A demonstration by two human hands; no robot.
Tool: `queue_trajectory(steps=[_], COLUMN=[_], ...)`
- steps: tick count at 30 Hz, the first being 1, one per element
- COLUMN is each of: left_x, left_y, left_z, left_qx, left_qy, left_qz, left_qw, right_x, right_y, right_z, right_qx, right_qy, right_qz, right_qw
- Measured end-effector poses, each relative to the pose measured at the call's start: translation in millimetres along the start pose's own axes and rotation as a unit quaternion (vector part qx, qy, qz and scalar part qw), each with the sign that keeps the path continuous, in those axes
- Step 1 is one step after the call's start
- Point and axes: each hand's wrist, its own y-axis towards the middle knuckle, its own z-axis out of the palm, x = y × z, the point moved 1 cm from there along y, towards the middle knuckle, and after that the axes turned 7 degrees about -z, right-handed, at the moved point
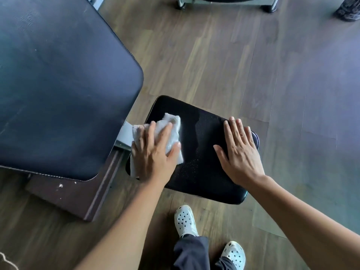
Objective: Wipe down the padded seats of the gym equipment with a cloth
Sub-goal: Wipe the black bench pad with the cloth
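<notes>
A small black padded seat (pixel 202 152) stands low in the middle of the view, its surface dotted with fine droplets. My left hand (pixel 153 152) presses a crumpled white cloth (pixel 169 129) flat onto the seat's left part, fingers spread over it. My right hand (pixel 239 151) lies flat and open on the seat's right part, holding nothing. A large dark blue backrest pad (pixel 58 84) rises at the left, joined to the seat by a grey metal bracket (pixel 124 137).
The bench's brown base beam (pixel 81 193) runs along the wooden floor (pixel 233 65) at lower left. My feet in white perforated clogs (pixel 184 221) stand just below the seat. Another machine's metal frame (pixel 226 2) sits at the top edge.
</notes>
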Motion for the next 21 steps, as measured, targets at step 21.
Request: queue_trajectory(steps=[21], left_x=[-4.9], left_y=[-28.5], left_z=[1.3], left_qx=[-0.023], left_qy=[0.001], left_qz=[-0.051], left_qw=[0.998], right_x=[-23.5], right_y=[-42.5], right_z=[-4.9], right_qx=[0.008], right_qy=[0.007], right_qz=[-0.037], right_qw=[0.999])
